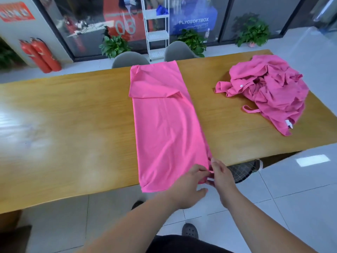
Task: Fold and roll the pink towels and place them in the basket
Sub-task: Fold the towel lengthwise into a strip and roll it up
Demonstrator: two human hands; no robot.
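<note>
Towel (pixel 164 125) folded into a long strip across bench (pixel 73 115), near end hanging past the edge. Left grip (pixel 187 185) and right grip (pixel 222 177) both pinching its near right corner, close together. Align the corner layers flush, tuck any tab inside, then smooth toward the far flap before rolling tight. Keep tension even to avoid a skewed roll. Heap (pixel 264 88) of more towels well apart, far right.

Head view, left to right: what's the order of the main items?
Red fire extinguishers → spread pink towel → crumpled pink towel pile. The left hand and right hand overlap the spread towel's near right corner, so they're left out of the order.
</note>
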